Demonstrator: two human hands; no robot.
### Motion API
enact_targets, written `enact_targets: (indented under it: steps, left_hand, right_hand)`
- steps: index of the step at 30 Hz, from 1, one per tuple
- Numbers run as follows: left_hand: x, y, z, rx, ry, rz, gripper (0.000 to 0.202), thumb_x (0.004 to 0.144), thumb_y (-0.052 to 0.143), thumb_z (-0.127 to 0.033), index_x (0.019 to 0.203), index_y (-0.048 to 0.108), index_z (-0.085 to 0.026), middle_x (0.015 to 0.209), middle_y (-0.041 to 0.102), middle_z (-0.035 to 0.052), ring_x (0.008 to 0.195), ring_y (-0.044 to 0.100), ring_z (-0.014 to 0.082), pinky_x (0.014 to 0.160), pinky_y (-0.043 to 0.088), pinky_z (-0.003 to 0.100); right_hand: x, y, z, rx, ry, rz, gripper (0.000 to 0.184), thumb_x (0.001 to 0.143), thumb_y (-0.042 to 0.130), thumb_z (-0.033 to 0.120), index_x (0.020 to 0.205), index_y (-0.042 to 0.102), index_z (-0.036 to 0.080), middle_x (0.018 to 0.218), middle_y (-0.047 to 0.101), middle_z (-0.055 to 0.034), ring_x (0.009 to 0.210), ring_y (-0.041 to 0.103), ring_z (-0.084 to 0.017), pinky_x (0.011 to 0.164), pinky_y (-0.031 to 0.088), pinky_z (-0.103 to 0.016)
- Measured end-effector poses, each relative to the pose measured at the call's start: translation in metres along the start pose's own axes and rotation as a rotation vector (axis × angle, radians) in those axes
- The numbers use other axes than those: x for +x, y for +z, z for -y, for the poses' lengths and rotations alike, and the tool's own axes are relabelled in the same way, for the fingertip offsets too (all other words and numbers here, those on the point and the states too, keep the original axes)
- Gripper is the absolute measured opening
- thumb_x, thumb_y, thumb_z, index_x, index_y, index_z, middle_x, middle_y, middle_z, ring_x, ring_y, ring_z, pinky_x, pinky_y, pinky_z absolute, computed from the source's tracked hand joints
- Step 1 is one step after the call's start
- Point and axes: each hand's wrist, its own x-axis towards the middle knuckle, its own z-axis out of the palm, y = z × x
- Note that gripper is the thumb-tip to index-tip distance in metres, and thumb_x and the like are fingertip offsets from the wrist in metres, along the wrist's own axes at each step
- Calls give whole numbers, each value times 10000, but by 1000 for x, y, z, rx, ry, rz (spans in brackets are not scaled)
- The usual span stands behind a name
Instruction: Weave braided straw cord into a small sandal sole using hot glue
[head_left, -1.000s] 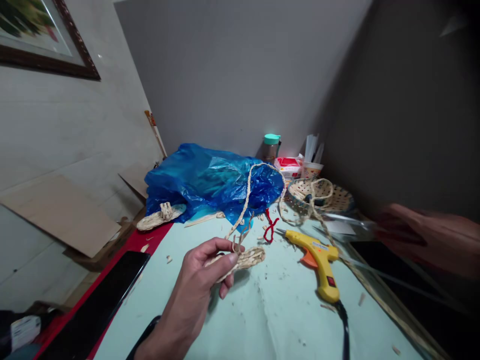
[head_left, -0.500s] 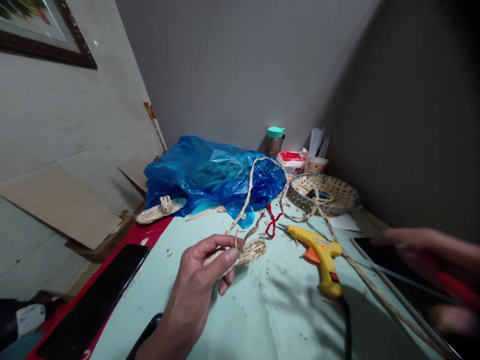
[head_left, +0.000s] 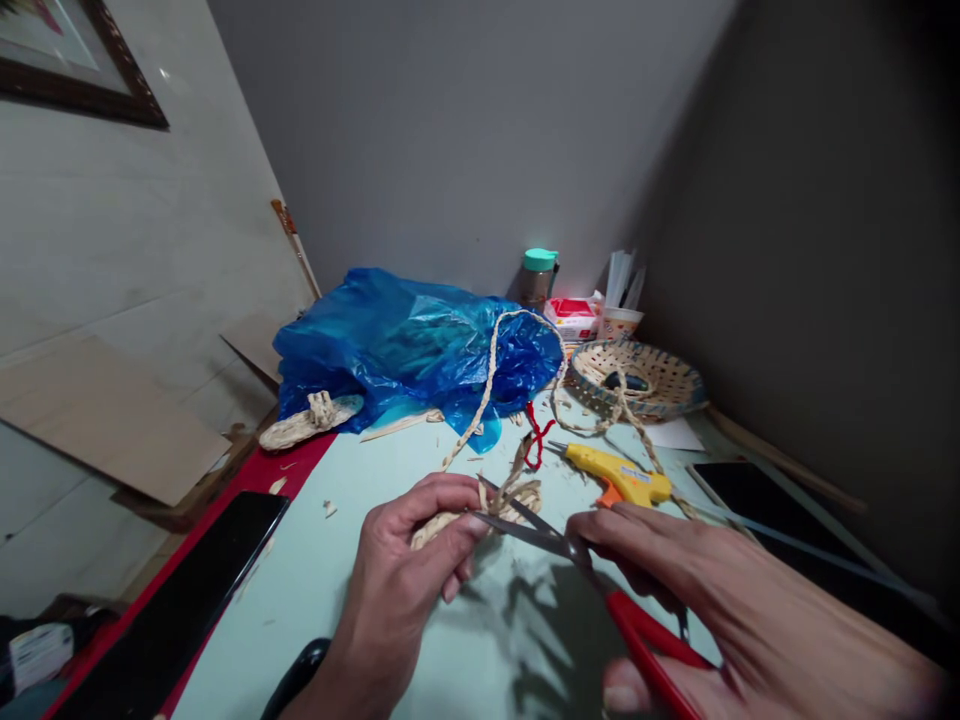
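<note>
My left hand point(head_left: 412, 560) is closed around a small braided straw sole point(head_left: 529, 497), part of it hidden by my fingers. A twisted straw strand point(head_left: 516, 455) stands up from the sole. In my right hand point(head_left: 675, 570) is a pair of scissors point(head_left: 637, 640) with red handles. Their parted blades lie at the strand's base beside my left fingertips; whether they touch it I cannot tell. A long braided straw cord point(head_left: 491, 375) rises from near my left hand and loops over to the right. Beyond my right hand lies a yellow glue gun point(head_left: 619, 472), its grip hidden.
A blue plastic bag point(head_left: 405, 340) and a finished-looking straw slipper point(head_left: 311, 420) lie at the back left. Behind are a woven basket point(head_left: 675, 385), a bottle point(head_left: 537, 280) and a cup point(head_left: 621, 322). Red twisted cord point(head_left: 534, 440) lies mid-table. Dark phones point(head_left: 187, 590) flank the work area.
My right hand has come in from the right edge with the scissors, bringing the blades to the strand at the sole. My left hand keeps its hold. The view has shifted slightly.
</note>
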Motion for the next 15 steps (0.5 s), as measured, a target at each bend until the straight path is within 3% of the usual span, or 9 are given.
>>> enact_targets:
  steps: [4,6,10,15]
  left_hand:
    - [1,-2,0,-14,7,-57,58,761,788,-224,814,796,-204,899,678,10,504,499,24,425,363,128]
    - [1,-2,0,-7,6,-58,64,760,788,-231,815,794,-199,889,670,10,509,499,27,428,362,130]
    - [1,1,3,37,-31,65,25,739,757,-180,747,781,-178,987,665,24,506,496,25,438,372,154]
    - [2,1,7,23,-65,151,47,740,733,-171,709,760,-194,964,642,11,499,505,29,428,331,158]
  right_hand:
    - [-12,9,-9,-39,7,-33,638,922,558,717,1399,457,305,1258,652,-65,1057,686,-283,806,626,-318]
    - [-12,9,-8,-36,-8,-55,630,929,555,710,1400,455,303,1239,663,-64,1031,697,-275,761,631,-299]
    - [6,-1,6,156,-37,-30,437,953,586,621,1245,571,297,1099,717,-32,903,716,-220,612,601,-214]
    - [25,-9,18,371,-2,59,105,908,658,331,998,658,278,1049,736,-4,764,713,-179,485,542,-176]
